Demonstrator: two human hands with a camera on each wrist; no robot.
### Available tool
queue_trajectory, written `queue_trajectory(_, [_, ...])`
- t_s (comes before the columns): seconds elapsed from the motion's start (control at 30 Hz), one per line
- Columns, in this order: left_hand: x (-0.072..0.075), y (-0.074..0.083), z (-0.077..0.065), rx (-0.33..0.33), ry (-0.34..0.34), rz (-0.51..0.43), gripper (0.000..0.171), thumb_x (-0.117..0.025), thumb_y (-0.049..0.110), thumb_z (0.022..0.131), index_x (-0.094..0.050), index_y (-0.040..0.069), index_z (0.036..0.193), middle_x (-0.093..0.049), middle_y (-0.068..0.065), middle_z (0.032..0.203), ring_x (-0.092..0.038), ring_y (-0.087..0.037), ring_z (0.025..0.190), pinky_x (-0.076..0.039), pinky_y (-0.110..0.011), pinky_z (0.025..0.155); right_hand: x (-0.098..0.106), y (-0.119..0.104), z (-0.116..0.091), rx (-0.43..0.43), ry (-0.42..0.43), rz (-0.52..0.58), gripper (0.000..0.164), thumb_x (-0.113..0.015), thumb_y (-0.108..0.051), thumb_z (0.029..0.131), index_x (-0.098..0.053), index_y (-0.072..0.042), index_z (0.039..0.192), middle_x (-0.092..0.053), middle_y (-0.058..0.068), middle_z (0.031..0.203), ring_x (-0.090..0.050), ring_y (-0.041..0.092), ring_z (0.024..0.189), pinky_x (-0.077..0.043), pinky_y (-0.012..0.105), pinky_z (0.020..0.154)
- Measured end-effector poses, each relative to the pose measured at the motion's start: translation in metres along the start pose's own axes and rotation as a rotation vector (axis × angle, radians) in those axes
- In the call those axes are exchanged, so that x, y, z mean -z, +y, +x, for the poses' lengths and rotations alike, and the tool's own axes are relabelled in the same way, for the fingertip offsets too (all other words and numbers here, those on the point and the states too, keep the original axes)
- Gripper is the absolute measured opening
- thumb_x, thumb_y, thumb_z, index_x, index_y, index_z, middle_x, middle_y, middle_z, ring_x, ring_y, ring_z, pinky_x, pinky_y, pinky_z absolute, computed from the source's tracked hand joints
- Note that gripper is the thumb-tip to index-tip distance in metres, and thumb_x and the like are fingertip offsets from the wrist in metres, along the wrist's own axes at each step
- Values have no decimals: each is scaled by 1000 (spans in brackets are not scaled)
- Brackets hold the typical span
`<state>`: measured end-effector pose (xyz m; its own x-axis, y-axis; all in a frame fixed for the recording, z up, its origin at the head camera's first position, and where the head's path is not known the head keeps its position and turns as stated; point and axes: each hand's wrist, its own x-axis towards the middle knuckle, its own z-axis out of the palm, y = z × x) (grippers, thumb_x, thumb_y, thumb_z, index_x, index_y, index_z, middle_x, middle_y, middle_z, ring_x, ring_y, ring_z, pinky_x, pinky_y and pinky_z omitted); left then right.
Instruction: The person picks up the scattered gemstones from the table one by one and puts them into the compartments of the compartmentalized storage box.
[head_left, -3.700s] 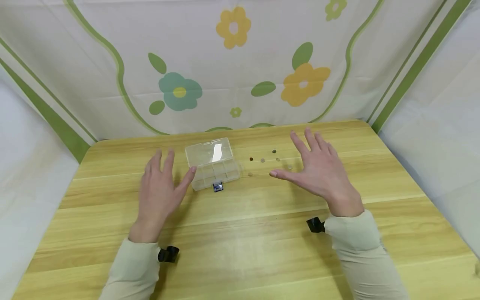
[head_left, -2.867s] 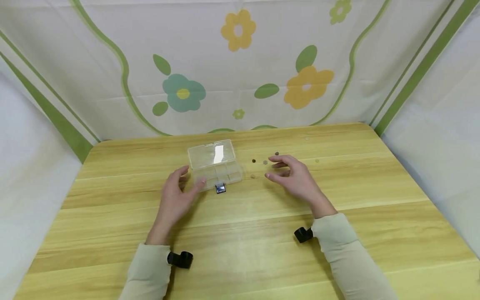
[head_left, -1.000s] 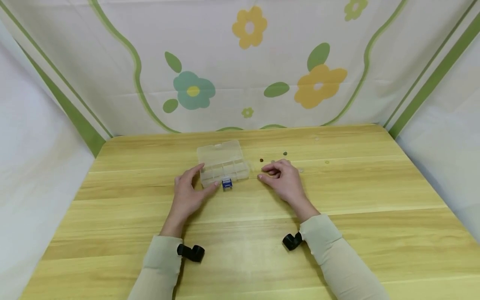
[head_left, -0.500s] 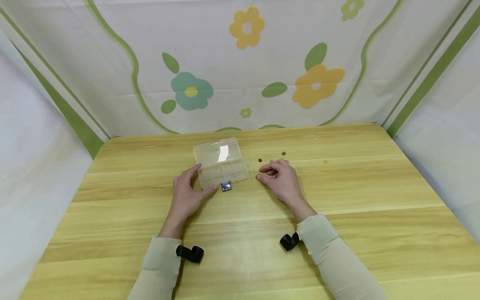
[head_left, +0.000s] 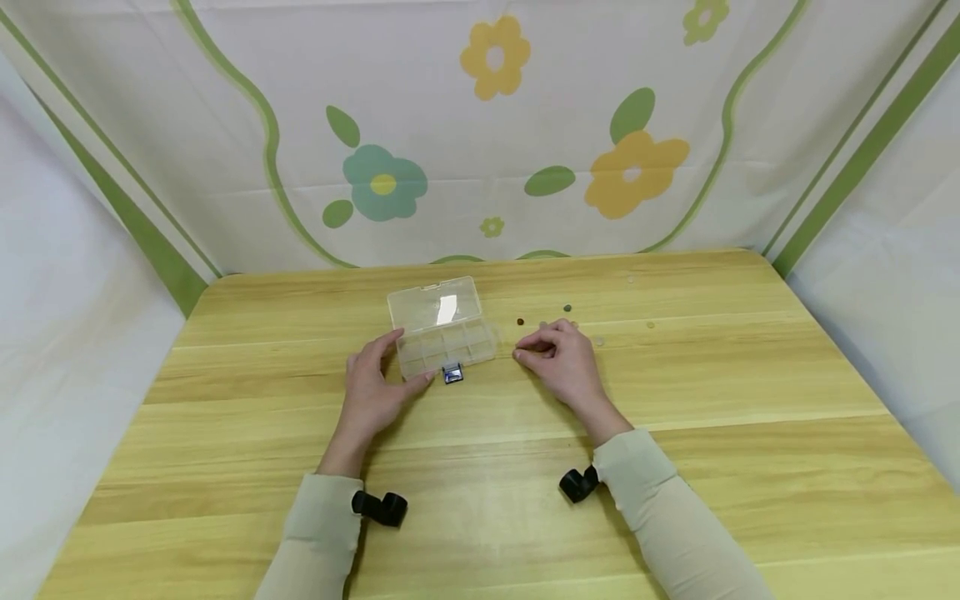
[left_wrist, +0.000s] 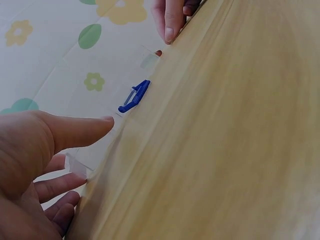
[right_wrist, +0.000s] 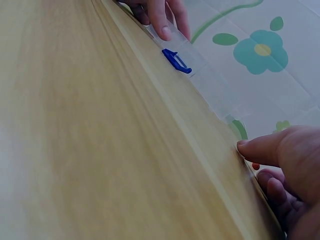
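A clear plastic compartment box (head_left: 417, 312) lies with its lid raised at the back; its blue latch (head_left: 452, 373) hangs at the front. My left hand (head_left: 372, 392) holds the box's left end, index finger at the side and thumb at the front edge. To the right of the box, my right hand (head_left: 566, 362) has thumb and index tips together low over the table, pinching a small pale round piece that the fingertips hide. Beyond that hand lie a small red bead (head_left: 521, 322) and a dark green one (head_left: 567, 308).
More tiny pale pieces are scattered on the wooden table (head_left: 480, 500), including one pale piece (head_left: 599, 341) right of my right hand and a yellowish piece (head_left: 650, 325) farther right. A flowered cloth (head_left: 450, 133) hangs behind the table's back edge.
Both hands came down and inward from raised and spread; the left took hold of the box's end. The right moved left to a pale piece, its fingertips now closed together. Two pale pieces now lie farther right.
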<state>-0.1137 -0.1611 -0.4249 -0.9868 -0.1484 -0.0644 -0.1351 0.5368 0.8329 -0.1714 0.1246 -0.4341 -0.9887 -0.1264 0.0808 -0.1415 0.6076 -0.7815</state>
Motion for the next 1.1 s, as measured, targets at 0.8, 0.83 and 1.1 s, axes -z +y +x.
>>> queue_trajectory(0.8, [-1, 2, 2, 0, 61, -58, 83, -91, 6, 82, -52, 5, 156, -63, -24, 135, -64, -36, 111, -55, -42, 97, -7, -1, -3, 124, 68, 110, 8, -86, -17, 93, -84, -13, 99, -70, 4, 98, -64, 16, 83, -53, 21, 72])
queue_trajectory(0.83, [0, 3, 2, -1, 63, -59, 84, -91, 6, 82, -52, 4, 156, -64, -25, 133, -66, -37, 109, -57, -42, 95, -7, -1, -3, 123, 67, 111, 8, -86, -17, 93, -84, -13, 99, -71, 4, 99, -64, 16, 83, -53, 21, 72])
queue_trajectory(1.1, [1, 3, 4, 21, 47, -108, 85, -91, 3, 82, -51, 5, 156, -65, -24, 134, -70, -36, 107, -60, -40, 95, -5, -3, -4, 109, 61, 114, 7, -85, -19, 94, -84, -13, 98, -70, 4, 98, -63, 17, 83, -52, 22, 72])
